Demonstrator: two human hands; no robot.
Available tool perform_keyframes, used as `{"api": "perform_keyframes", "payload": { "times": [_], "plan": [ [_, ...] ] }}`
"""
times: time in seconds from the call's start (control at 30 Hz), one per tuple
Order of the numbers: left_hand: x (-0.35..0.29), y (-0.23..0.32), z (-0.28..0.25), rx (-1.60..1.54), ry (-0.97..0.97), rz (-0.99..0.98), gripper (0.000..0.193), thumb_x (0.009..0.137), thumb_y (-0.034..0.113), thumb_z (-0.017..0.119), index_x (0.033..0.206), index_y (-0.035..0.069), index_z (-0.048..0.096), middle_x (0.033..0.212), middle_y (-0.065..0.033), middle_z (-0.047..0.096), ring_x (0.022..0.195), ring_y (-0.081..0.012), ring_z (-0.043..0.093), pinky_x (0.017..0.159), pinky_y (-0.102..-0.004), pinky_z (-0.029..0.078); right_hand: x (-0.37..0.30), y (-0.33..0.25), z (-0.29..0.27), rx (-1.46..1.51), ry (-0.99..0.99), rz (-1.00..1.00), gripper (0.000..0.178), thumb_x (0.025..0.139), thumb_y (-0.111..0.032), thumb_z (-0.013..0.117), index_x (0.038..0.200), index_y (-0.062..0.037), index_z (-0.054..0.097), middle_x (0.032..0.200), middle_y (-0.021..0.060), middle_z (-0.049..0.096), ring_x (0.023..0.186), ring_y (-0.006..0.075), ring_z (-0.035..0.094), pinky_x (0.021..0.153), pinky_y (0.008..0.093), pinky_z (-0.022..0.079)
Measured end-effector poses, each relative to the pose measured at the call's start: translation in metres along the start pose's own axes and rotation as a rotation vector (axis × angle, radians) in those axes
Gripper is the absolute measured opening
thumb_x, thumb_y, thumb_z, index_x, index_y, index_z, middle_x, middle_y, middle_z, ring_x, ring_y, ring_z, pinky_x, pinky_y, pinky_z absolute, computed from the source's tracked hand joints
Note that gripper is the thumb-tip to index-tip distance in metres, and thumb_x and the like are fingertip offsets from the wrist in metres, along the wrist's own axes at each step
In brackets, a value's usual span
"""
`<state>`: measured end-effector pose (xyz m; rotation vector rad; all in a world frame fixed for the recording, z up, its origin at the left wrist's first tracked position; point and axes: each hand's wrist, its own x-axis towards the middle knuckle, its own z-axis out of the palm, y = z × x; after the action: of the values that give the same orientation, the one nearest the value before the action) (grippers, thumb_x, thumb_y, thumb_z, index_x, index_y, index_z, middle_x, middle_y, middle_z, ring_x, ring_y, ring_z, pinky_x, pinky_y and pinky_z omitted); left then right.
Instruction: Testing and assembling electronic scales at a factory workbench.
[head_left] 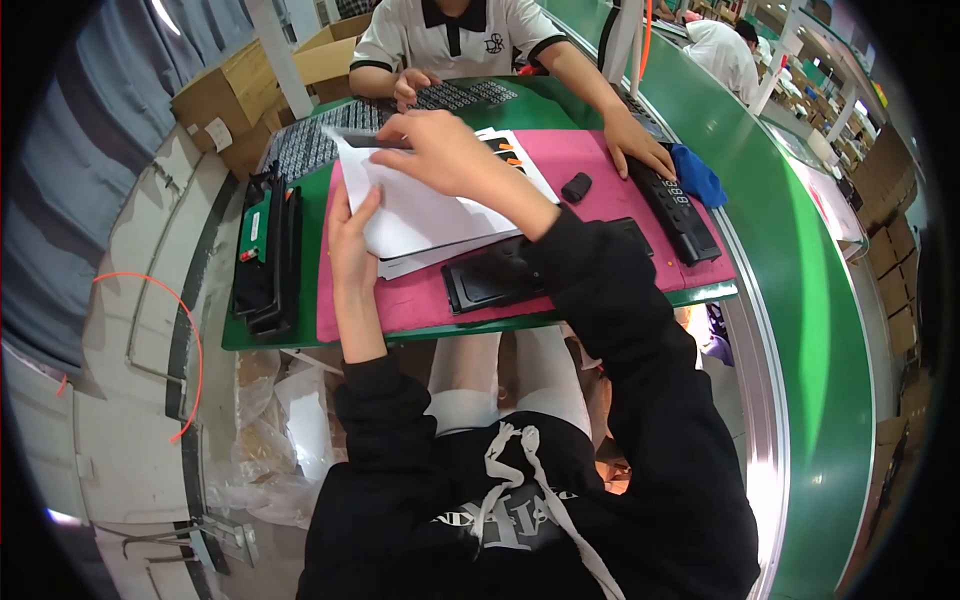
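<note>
My left hand (353, 235) grips the left edge of a white sheet (425, 215), thumb on top and fingers behind it. The sheet is lifted and tilted above a stack of similar sheets (410, 262). At its top edge, where a dark strip shows, the fingers of my right hand (445, 150) are closed; motion smears them a little. Black labels with orange marks (506, 152) lie partly hidden beyond my right wrist. Under my right forearm is a flat, glossy black panel (490, 280), and a small black piece (576, 187) rests farther right.
A pink mat (350, 315) covers the green table. At its left stand long black housings with a green board (255, 235). Across from me, a co-worker's hand (637, 140) rests by a black panel with digits (680, 215) and a blue cloth (700, 178). Patterned sheets (300, 145) lie far left.
</note>
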<state>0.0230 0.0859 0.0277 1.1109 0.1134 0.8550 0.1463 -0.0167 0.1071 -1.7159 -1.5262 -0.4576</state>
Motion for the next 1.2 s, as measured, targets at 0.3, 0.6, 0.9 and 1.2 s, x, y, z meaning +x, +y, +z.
{"api": "perform_keyframes", "payload": {
  "times": [0.3, 0.6, 0.9, 1.2],
  "plan": [
    [-0.008, -0.003, -0.006, -0.211, -0.201, 0.02, 0.053, 0.087, -0.001, 0.06, 0.136, 0.002, 0.041, 0.13, -0.0105, 0.052, 0.117, -0.0208, 0.053, 0.097, -0.033, 0.043, 0.035, 0.002, -0.016, 0.476, -0.229, 0.204, 0.031, 0.074, -0.031, 0.075, 0.076, -0.0009, 0.073, 0.069, 0.009, 0.069, 0.066, 0.0141, 0.068, 0.063, 0.0283, 0.053],
    [0.003, -0.037, -0.045, 0.868, 0.401, 0.152, 0.048, 0.078, 0.001, 0.067, 0.122, 0.001, 0.049, 0.105, -0.0201, 0.064, 0.098, -0.0307, 0.064, 0.085, -0.0385, 0.048, 0.011, 0.173, -0.107, 1.279, 0.472, 0.863, 0.013, 0.081, -0.016, 0.071, 0.082, -0.0049, 0.065, 0.074, 0.0039, 0.064, 0.062, 0.0119, 0.059, 0.052, 0.0223, 0.045],
    [-0.027, -0.003, -0.021, 1.469, 0.434, 0.228, 0.054, 0.074, 0.013, 0.075, 0.121, 0.001, 0.053, 0.12, -0.0213, 0.056, 0.109, -0.0283, 0.057, 0.091, -0.0363, 0.044, -0.065, 0.155, -0.241, 1.631, 0.58, 0.233, 0.015, 0.089, -0.014, 0.056, 0.095, -0.0014, 0.061, 0.084, 0.0075, 0.064, 0.079, 0.0162, 0.06, 0.074, 0.0312, 0.05],
    [-0.107, 0.036, 0.145, 1.003, -0.27, 0.612, 0.064, 0.063, 0.017, 0.082, 0.119, 0.001, 0.056, 0.108, -0.0161, 0.063, 0.098, -0.0281, 0.06, 0.095, -0.0394, 0.042, -0.111, -0.002, -0.157, 1.351, 0.599, 0.465, 0.042, 0.091, -0.027, 0.046, 0.119, 0.0051, 0.054, 0.105, 0.011, 0.064, 0.091, 0.0179, 0.064, 0.082, 0.0345, 0.052]
  ]
}}
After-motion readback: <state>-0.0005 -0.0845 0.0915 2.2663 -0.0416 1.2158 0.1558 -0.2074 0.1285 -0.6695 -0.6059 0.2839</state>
